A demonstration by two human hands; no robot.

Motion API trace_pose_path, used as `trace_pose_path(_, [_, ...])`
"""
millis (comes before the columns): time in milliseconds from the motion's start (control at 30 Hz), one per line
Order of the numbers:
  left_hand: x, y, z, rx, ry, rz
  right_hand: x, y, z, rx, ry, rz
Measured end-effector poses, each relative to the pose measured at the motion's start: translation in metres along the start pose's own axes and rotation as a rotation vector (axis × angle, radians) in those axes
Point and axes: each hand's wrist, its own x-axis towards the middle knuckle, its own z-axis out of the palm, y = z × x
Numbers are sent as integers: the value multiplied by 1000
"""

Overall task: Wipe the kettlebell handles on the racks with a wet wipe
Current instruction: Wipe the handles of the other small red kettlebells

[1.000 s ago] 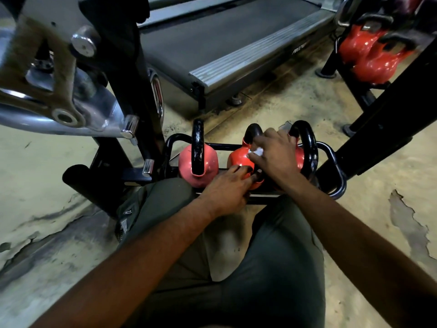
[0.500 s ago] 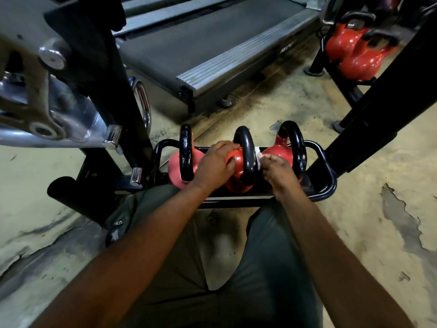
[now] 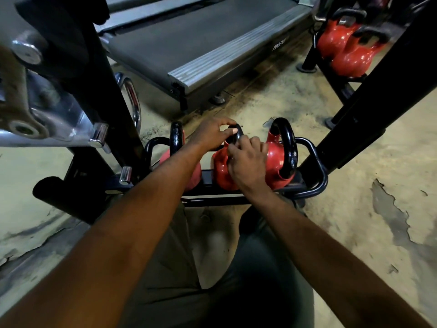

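Observation:
Three red kettlebells with black handles stand on a low black rack (image 3: pixel 316 166) in front of my knees. My left hand (image 3: pixel 210 134) grips the top of the middle kettlebell's handle (image 3: pixel 237 136). My right hand (image 3: pixel 248 163) is closed against the near side of that handle, above the middle kettlebell's red body (image 3: pixel 221 170). The wet wipe is hidden under my right fingers. The left kettlebell handle (image 3: pixel 176 138) and the right kettlebell handle (image 3: pixel 288 143) stand untouched on either side.
A treadmill (image 3: pixel 201 43) lies just beyond the rack. A chrome and black machine (image 3: pixel 47 110) crowds the left. A black slanted post (image 3: pixel 378 91) rises at the right, with a second rack of red kettlebells (image 3: pixel 343 53) behind it. The concrete floor is cracked.
My left hand has climbed from the middle kettlebell's body to the top of its handle. My right hand has closed over the handle's near side, and the white wipe no longer shows.

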Motion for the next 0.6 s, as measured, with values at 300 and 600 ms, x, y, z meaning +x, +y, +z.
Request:
trace_pose_path(300, [2,9,0,56,-128,153,-55,18,-10,601,108,262])
trace_pose_path(600, [1,15,6,105,-127,165,-11,37,-16,1535,-334,1113])
